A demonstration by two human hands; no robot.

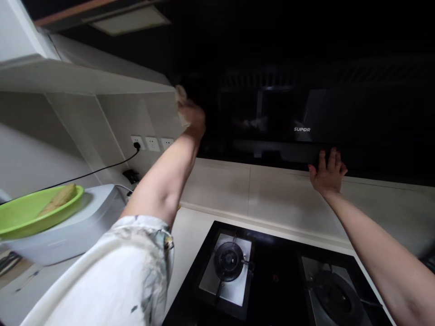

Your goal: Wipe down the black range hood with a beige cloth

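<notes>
Green plastic bowl [30, 210] at far left holds a pale, elongated piece of food and rests on a white appliance [78, 226] on the tabletop [190, 235]. A black cord runs from the wall sockets [151, 143] on the tiled backsplash above it. My left hand [192, 115], arm raised, is closed in a firm grip around a pale cloth [181, 97]; the cloth is bunched, its visible part poking up and to the left out of my fist, long axis roughly upright, pressed at the left edge of the black range hood [306, 113]. The hood's long axis runs left to right across the wall. My right hand [328, 170] lies open, fingers spread and pointing up, flat against the hood's lower edge, holding nothing. Below lies a black gas hob [272, 280] with two burners.
</notes>
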